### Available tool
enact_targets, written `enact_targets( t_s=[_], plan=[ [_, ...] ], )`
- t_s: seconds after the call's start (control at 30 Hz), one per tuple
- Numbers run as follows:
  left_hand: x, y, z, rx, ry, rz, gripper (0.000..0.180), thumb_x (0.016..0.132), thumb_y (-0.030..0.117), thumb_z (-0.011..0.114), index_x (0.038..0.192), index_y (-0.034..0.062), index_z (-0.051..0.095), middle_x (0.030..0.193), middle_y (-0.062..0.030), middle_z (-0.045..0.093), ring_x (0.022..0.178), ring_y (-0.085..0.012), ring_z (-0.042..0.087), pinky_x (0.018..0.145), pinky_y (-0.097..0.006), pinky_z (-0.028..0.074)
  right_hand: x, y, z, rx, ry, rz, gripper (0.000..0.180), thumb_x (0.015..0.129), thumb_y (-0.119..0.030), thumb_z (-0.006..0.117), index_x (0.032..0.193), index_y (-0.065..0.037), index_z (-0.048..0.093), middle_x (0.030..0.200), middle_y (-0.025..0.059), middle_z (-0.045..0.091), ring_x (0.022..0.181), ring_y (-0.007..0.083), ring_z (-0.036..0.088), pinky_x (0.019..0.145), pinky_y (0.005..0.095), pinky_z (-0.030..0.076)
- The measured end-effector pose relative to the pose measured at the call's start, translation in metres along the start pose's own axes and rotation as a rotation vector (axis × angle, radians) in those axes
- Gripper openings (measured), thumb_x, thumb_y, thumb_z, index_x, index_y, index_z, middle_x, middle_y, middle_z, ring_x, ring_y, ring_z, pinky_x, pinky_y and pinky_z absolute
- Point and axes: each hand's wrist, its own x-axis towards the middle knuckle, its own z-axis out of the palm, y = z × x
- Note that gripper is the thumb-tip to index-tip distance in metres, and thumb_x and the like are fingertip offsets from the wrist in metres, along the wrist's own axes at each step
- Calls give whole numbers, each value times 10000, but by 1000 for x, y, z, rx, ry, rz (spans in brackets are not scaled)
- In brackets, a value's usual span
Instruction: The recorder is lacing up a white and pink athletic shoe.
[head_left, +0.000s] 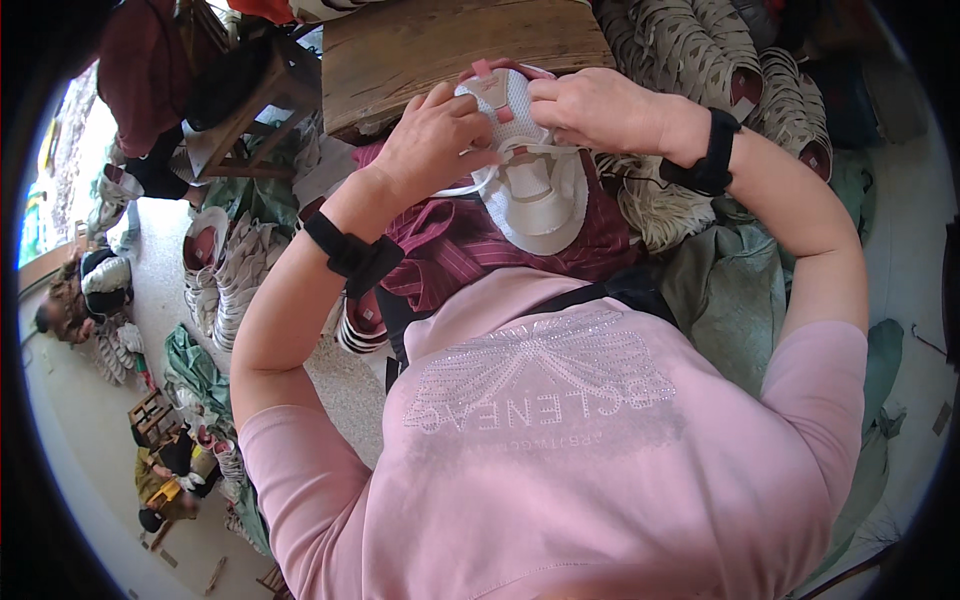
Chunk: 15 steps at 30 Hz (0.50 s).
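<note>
White mesh and pale leather made up the flat, unlasted shoe upper (530,175) that lay on the lap, over a dark red striped cloth (470,245), and both hands were at its far end. The left hand (435,135) had its fingers curled together and its thumb pressed down on the mesh panel just beside the pink pull tab (483,68). The right hand (595,105), close alongside and nearly touching the left, pinched the same end from the other side, fingers closed on the edge (whether anything small sat between the fingertips could not be told). Each wrist wore a black strap.

Beyond the hands stood a worn wooden bench top (450,45). Past the right hand, rows of stacked patterned uppers (700,50) leaned together, and further stacks (235,280) lay below the left forearm on the floor.

Judging from the grip, the work at the tongue end wanted both thumbs holding the mesh flat and taut, with the layers squared at the edge before any pressure went on, so that nothing puckered or crept sideways. Keeping the heel end resting on the cloth would probably steady the piece.
</note>
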Motion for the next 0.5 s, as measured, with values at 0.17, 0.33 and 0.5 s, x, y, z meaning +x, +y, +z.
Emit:
enact_targets(
  t_s=[0.17,0.33,0.5],
  plan=[
    [8,-4,14,-95,-5,-127,197,801,257,693,793,61,682,892,-70,601,954,-265,516,895,-403,392,-7,-4,3,82,114,32,200,791,-173,672,917,-54,573,975,100,547,835,320,612,699,425,499],
    [13,-8,27,-206,-34,-215,155,799,209,706,772,56,692,816,-73,602,811,-219,566,831,-339,417,24,2,-2,100,-227,334,239,804,-251,664,741,-21,643,874,121,589,797,326,613,697,438,487],
    [12,2,50,-1103,317,-698,92,797,109,726,796,22,698,813,-66,606,776,-95,561,667,-239,443,29,6,5,334,-263,476,198,792,-212,672,777,-15,666,827,117,585,762,273,613,672,392,477]
  ],
)
